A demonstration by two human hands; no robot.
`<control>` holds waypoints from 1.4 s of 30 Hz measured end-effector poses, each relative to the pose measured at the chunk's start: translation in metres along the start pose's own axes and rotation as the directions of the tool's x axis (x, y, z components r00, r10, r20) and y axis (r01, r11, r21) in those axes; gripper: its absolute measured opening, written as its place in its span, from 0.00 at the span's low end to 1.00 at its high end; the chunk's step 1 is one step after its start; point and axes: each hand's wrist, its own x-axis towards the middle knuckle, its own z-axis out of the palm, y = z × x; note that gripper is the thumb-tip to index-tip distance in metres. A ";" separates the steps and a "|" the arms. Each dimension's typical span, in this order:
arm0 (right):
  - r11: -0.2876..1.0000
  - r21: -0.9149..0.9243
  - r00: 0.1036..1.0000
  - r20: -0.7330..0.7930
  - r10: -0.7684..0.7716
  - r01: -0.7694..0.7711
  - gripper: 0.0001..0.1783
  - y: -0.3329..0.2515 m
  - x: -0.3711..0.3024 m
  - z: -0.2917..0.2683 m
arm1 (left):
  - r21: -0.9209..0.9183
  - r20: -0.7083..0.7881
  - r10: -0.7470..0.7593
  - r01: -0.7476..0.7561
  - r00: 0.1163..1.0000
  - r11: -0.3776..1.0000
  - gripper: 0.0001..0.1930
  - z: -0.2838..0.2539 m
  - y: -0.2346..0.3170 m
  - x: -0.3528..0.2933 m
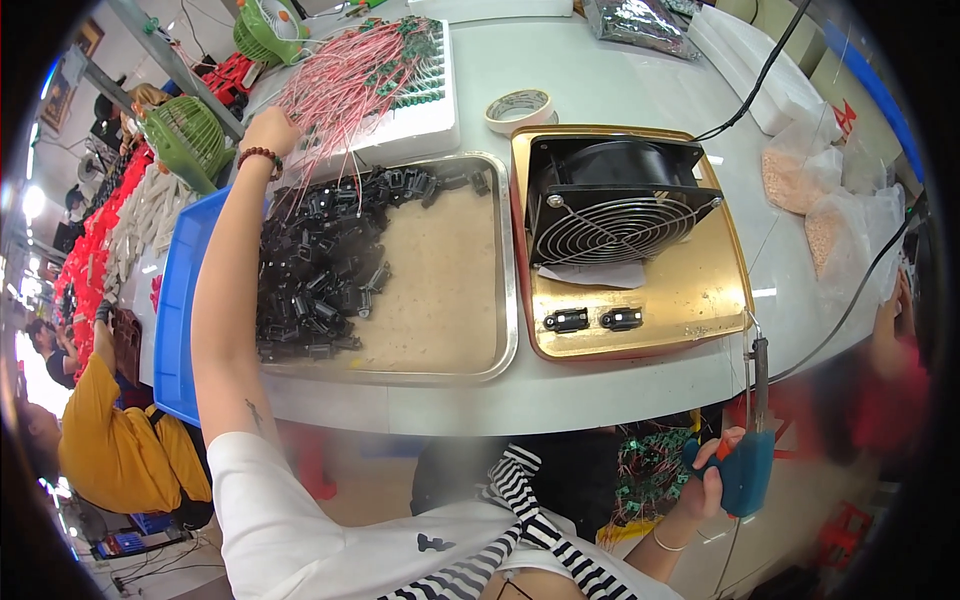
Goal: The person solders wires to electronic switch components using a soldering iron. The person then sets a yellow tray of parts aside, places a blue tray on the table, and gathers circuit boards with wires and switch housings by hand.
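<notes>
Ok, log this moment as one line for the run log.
left hand: reaching into red-white wire bundle on white tray | right hand: gripping blue-handled soldering iron below table edge | steel tray: black parts

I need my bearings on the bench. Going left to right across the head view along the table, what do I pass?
Blue bin → steel tray with black parts → gold tray carrying the black fan → clear bags of pale pieces. The right hand holds a blue-handled soldering iron below the table edge.

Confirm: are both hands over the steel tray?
No: the left hand reaches the red-wired boards, and the right hand grips a blue-handled tool below the table edge.
</notes>
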 end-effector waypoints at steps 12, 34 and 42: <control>0.999 -0.030 1.000 -0.030 0.010 -0.011 0.29 0.000 -0.004 -0.002 | 0.205 -0.046 0.469 -0.451 0.882 0.869 0.06 0.009 -0.009 -0.007; 0.997 0.071 0.999 -0.011 -0.036 0.037 0.27 0.002 -0.006 -0.006 | -0.987 -0.133 -0.312 -0.098 0.941 0.127 0.04 -0.058 -0.089 0.003; 0.996 0.094 1.000 -0.029 -0.010 0.013 0.27 0.002 -0.010 -0.005 | -0.859 -0.482 -0.333 -0.511 0.810 0.001 0.07 -0.079 -0.061 0.010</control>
